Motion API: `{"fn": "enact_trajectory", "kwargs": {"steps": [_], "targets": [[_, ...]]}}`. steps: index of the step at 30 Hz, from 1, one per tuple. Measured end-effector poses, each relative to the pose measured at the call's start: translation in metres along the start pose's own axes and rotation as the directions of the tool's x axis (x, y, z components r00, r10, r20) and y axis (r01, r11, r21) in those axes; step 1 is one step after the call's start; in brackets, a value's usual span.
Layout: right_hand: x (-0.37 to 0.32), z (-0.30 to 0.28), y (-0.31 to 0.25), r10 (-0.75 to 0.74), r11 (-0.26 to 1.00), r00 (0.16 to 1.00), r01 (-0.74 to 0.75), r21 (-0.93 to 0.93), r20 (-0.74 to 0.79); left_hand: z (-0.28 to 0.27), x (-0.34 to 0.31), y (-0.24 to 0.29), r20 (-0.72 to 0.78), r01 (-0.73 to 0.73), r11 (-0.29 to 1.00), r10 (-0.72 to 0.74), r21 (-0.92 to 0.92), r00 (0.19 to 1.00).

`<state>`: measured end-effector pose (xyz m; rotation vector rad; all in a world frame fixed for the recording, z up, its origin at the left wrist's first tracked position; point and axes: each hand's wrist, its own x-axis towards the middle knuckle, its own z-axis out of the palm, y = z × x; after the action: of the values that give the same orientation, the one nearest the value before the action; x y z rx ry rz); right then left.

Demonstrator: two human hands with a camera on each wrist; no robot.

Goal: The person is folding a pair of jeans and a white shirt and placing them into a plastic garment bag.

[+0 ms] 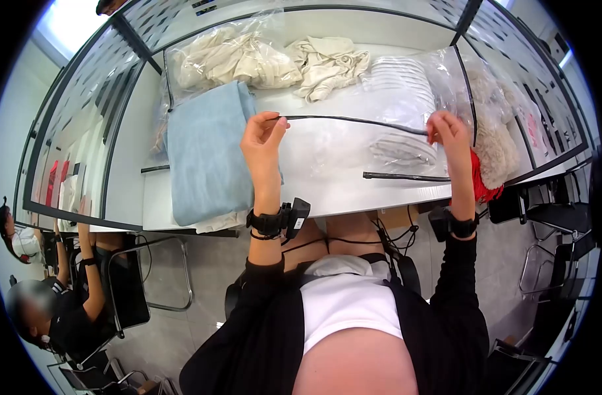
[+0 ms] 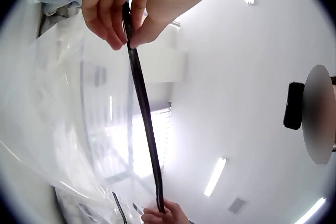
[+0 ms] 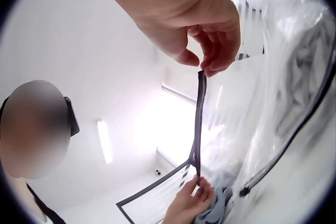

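Note:
A thin black strip (image 1: 354, 120) stretches between the two hands above the white table (image 1: 314, 191). My left hand (image 1: 263, 148) pinches its left end, also seen in the left wrist view, where the strip (image 2: 143, 98) runs down from the hand (image 2: 131, 11). At the other end, my right hand (image 1: 451, 141) pinches the strip's tip; the right wrist view shows thumb and fingertips of this hand (image 3: 194, 24) meeting at the end of the strip (image 3: 199, 113). A second black strip (image 1: 406, 176) lies near the table's front edge, below the held one.
Folded light-blue cloth (image 1: 212, 151) lies on the left. Cream cloths (image 1: 327, 62) and a bagged striped item (image 1: 400, 79) are at the back. Beige fluffy material (image 1: 495, 151) and red fringe (image 1: 484, 181) lie on the right. Another person (image 1: 70, 316) sits at far left.

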<state>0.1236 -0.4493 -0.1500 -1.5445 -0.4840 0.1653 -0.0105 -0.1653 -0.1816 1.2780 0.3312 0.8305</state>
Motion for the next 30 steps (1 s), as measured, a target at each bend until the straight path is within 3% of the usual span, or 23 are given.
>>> {"fn": "enact_trajectory", "kwargs": {"steps": [2,5,9,12,13,16,19,21,23,26,30], "targets": [[-0.013,0.01,-0.003,0.138,0.988,0.976,-0.125,-0.085,0.171,-0.003,0.001,-0.004,-0.013,-0.01,0.999,0.009,-0.05,1.0],[-0.023,0.042,-0.01,0.104,0.991,0.979,-0.087,-0.101,0.176,-0.008,0.004,-0.011,-0.025,0.01,0.993,-0.013,-0.114,1.0],[-0.028,0.061,-0.012,-0.112,0.991,0.991,0.117,-0.066,0.08,-0.01,0.003,-0.01,-0.046,0.049,0.975,-0.06,-0.216,0.997],[-0.03,0.065,-0.009,-0.233,0.972,0.964,0.235,0.001,0.125,-0.009,0.002,-0.009,-0.046,0.056,0.981,-0.065,-0.186,0.997],[-0.029,0.065,-0.008,-0.304,0.951,0.938,0.309,-0.006,0.167,-0.009,0.002,-0.011,-0.042,0.058,0.981,-0.067,-0.184,0.997],[-0.026,0.07,-0.007,-0.242,0.941,0.843,0.324,-0.095,0.48,-0.008,0.003,-0.016,-0.035,0.054,0.985,-0.06,-0.164,0.998],[-0.028,0.105,-0.014,0.12,0.982,0.88,-0.038,-0.184,0.459,-0.007,0.002,-0.017,-0.032,0.059,0.995,-0.061,-0.075,0.998],[-0.019,0.123,-0.001,0.114,0.993,0.911,-0.101,-0.054,0.396,-0.007,0.0,-0.015,-0.014,0.089,0.995,-0.088,0.043,0.996],[-0.007,0.139,0.013,0.097,0.992,0.946,-0.117,0.047,0.311,-0.008,0.0,-0.02,0.015,0.012,0.985,-0.015,0.173,1.0],[0.004,0.155,0.025,0.036,0.998,0.974,-0.022,-0.064,0.223,-0.009,-0.001,-0.022,0.089,-0.069,0.963,0.047,0.262,0.995],[0.003,0.167,0.038,0.05,0.997,0.985,-0.058,0.048,0.165,-0.009,-0.001,-0.027,0.161,-0.288,0.854,0.241,0.434,0.957]]}}
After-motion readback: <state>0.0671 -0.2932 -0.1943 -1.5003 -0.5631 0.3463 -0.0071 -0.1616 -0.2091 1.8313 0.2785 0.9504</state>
